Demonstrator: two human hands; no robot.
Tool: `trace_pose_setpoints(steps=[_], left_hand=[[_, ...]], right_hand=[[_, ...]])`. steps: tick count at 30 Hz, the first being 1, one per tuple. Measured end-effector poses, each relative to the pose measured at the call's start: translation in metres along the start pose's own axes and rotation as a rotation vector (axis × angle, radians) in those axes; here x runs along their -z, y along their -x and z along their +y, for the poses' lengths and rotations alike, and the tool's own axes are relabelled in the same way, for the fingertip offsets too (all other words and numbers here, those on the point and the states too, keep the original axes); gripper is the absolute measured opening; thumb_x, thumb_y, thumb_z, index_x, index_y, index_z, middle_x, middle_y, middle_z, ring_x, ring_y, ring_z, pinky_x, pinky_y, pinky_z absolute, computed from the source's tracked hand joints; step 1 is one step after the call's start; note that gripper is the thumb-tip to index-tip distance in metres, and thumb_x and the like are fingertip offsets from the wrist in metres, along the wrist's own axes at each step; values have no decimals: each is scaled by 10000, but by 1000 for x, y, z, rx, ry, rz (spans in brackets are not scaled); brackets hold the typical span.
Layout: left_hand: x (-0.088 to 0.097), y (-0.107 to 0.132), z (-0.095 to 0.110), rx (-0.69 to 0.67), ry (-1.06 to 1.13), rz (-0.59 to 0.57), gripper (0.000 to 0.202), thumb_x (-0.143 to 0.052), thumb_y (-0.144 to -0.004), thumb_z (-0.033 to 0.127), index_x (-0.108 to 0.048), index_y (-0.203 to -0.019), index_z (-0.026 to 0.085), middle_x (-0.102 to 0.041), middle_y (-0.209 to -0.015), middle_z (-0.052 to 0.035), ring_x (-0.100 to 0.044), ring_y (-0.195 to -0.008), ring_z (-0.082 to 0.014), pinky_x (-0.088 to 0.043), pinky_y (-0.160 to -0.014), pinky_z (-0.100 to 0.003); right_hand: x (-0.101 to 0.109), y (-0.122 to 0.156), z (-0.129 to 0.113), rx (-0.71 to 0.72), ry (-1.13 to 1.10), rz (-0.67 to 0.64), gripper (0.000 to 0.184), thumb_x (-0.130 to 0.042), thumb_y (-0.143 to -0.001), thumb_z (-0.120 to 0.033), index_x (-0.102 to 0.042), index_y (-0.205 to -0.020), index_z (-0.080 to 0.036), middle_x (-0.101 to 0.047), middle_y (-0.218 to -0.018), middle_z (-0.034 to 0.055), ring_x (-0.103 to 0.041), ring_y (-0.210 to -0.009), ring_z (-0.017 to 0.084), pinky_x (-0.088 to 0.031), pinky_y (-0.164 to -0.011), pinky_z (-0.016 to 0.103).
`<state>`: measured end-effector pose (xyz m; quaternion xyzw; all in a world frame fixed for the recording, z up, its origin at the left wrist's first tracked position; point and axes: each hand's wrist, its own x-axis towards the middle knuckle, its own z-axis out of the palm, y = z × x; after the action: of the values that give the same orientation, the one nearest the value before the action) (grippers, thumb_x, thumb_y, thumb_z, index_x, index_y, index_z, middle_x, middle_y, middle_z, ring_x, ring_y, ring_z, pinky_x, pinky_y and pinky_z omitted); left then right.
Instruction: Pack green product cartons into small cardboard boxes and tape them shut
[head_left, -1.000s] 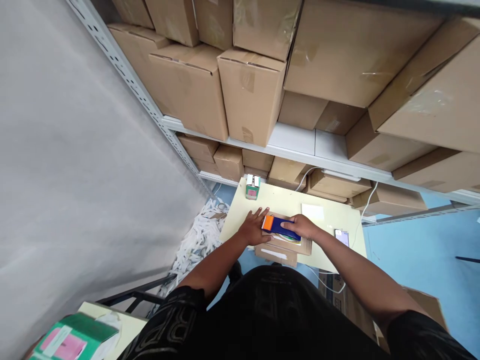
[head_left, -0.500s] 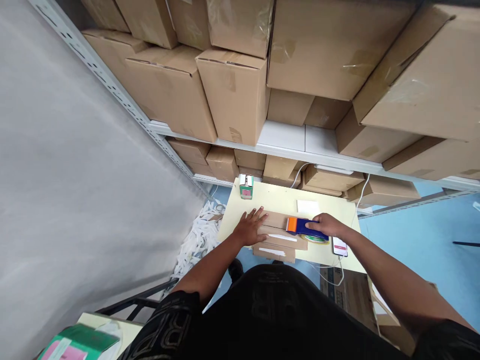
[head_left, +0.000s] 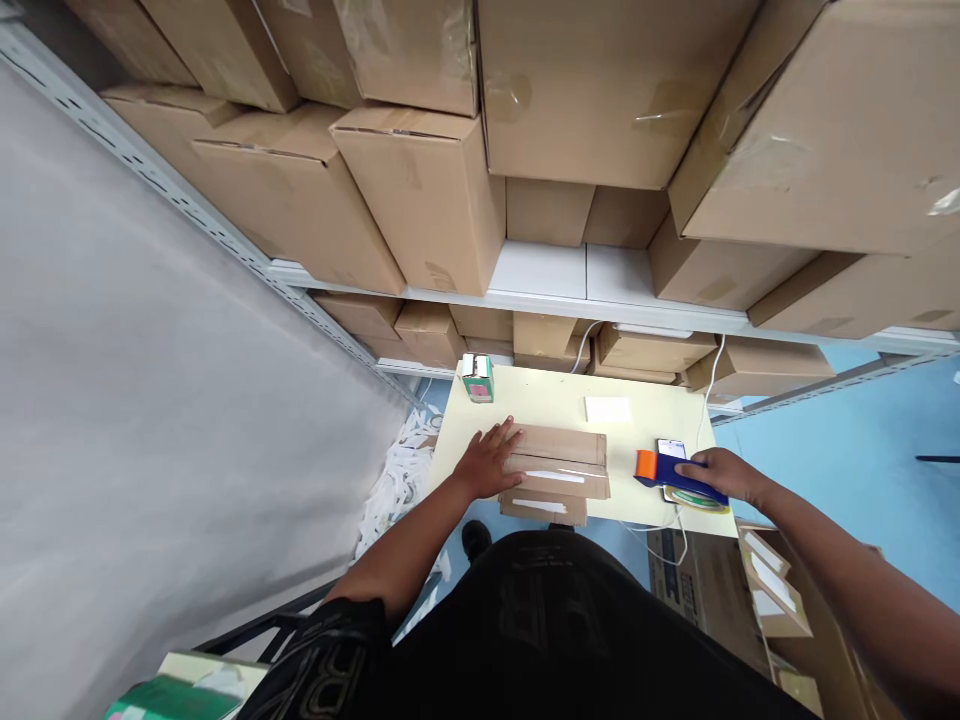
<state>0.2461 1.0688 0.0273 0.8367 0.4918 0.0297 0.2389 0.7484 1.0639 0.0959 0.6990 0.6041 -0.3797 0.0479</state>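
in the head view, the left hand (head_left: 486,464) lies on the left end of a flat cardboard box (head_left: 559,442), its fingers spread, the thumb standing apart from the rest along the near side. the box lies lengthwise on the pale yellow worktop (head_left: 540,392), toward its near edge, with a seam running along its top and a white strip (head_left: 553,477) on the part closer to the person. a smaller piece of cardboard (head_left: 571,513) with its own white mark shows just beside it, at the near edge.

the right hand (head_left: 726,474) is closed around a blue tape dispenser (head_left: 671,470), fingers wrapped on its handle; how tightly they press cannot be told. the dispenser is over the right end of the worktop, apart from the box, its orange end pointing left toward it and a tape roll (head_left: 691,498) showing on its near side. it partly covers a phone (head_left: 670,448); whether the two touch cannot be told.

farther back are a white block (head_left: 607,409) and, at the left corner, a small green box (head_left: 478,386). beyond the worktop, brown cartons (head_left: 420,190) fill a metal shelf (head_left: 525,298).
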Motion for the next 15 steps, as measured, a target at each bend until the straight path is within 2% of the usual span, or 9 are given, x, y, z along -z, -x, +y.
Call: trace_pose_setpoints(steps=[3, 7, 11, 15], left_hand=[[0, 0, 0, -1, -30, -9, 946, -678, -858, 636, -283, -1640, 278, -81, -1740, -110, -243, -1558, -376, -236, -1229, -546], [-2, -1, -1, -16, -53, -14, 946, -650, -878, 643, -264, -1645, 247, -62, -1738, -137, -233, -1563, -366, -245, -1221, -556], [-1, -2, -3, -25, -42, -28, 949, -646, -880, 651, -265, -1644, 235, -69, -1736, -146, -227, -1565, -364, -239, -1225, -567], [-2, -2, -5, -33, -53, -29, 932, -623, -899, 647, -263, -1644, 219, -56, -1735, -151, -211, -1572, -350, -226, -1229, -574]], right_hand=[[-14, -15, -2, 44, 45, -81, 613, -616, -743, -792, -694, -580, -207, -708, -630, 102, -624, -604, 233, -376, -594, 328], [-40, -48, -23, 30, 42, -102, 582, -700, -708, -757, -671, -535, -202, -685, -598, 101, -584, -552, 210, -370, -581, 333], [-58, -65, -33, -169, -225, -174, 534, -751, -716, -684, -699, -584, -169, -714, -648, 101, -603, -558, 199, -439, -583, 320], [-78, -52, -20, -358, -534, -204, 451, -718, -795, -585, -737, -760, -137, -759, -747, 112, -654, -599, 191, -525, -606, 293]])
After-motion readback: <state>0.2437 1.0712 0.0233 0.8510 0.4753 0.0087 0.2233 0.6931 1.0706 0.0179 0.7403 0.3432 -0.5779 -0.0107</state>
